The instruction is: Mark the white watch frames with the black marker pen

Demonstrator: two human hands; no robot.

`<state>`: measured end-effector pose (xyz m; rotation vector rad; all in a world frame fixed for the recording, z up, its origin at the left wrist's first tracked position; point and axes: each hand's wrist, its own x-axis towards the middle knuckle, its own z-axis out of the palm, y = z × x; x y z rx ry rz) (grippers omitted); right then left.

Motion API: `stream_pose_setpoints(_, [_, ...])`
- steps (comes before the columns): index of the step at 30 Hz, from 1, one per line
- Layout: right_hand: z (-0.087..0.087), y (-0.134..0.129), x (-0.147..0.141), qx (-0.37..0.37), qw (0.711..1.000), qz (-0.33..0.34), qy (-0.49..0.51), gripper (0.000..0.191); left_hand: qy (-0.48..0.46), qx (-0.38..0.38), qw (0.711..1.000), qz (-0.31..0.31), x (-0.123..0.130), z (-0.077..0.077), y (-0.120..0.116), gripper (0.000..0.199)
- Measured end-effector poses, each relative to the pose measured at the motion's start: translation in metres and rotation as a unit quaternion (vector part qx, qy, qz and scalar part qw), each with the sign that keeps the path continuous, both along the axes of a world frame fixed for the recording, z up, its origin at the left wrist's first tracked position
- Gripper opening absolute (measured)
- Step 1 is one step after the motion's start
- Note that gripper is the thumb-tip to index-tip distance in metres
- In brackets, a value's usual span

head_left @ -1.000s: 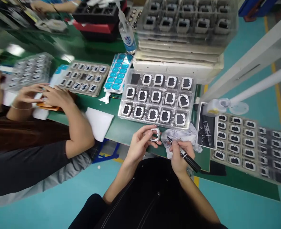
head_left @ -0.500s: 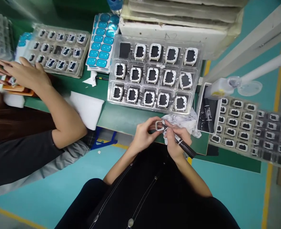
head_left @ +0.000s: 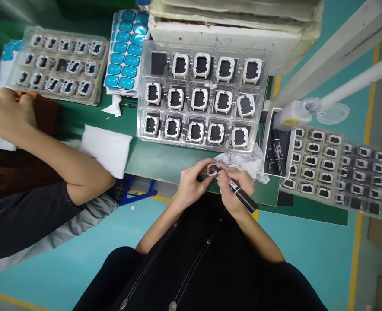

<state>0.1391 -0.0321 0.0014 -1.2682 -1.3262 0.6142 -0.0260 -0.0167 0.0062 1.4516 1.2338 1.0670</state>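
Observation:
My left hand pinches a small white watch-case frame between thumb and fingers, over the table's front edge. In my right hand is a black marker pen, its tip at the frame and its thick end pointing down to the right. Whether the tip touches the frame I cannot tell. Just beyond my hands lies a crumpled white cloth. Past it stands a clear plastic tray with white frames in nearly all its pockets; the far-left pocket holds only a dark pad.
A co-worker's arm reaches in at left, near a second tray. Blue sticker sheets and a folded white cloth lie between us. At right are an open box holding a marker, a white lamp arm and more trays.
The view has shifted slightly, moving everything a little left. The frame appears turned in my left hand, with the marker tip still at it. The co-worker's hands have moved left.

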Motion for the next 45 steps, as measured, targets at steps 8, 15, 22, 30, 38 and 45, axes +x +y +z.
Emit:
stream_pose_setpoints(8, [0.006, 0.004, -0.002, 0.018, 1.000, -0.003, -0.004, 0.007, 0.022, 0.008, 1.000, 0.006, 0.001, 0.001, -0.002, 0.034])
stream_pose_setpoints(15, [0.009, 0.005, -0.002, 0.064, 0.998, -0.002, -0.030, 0.008, 0.074, 0.048, 0.996, 0.010, 0.002, -0.001, -0.003, 0.033])
stream_pose_setpoints(22, [0.014, 0.006, -0.003, 0.059, 0.996, -0.006, -0.066, 0.009, 0.102, 0.076, 0.992, 0.022, 0.003, -0.004, -0.005, 0.034])
stream_pose_setpoints(30, [0.014, 0.007, -0.002, 0.076, 0.994, 0.010, -0.074, 0.013, 0.095, 0.073, 0.993, 0.022, 0.003, -0.001, -0.004, 0.033])
stream_pose_setpoints(38, [0.012, 0.008, -0.003, 0.076, 0.995, -0.001, -0.066, 0.011, 0.084, 0.087, 0.992, 0.033, 0.005, -0.004, -0.005, 0.032])
stream_pose_setpoints(45, [0.011, 0.007, -0.004, 0.075, 0.995, 0.000, -0.061, 0.010, 0.093, 0.065, 0.993, 0.032, 0.004, -0.006, -0.006, 0.033])
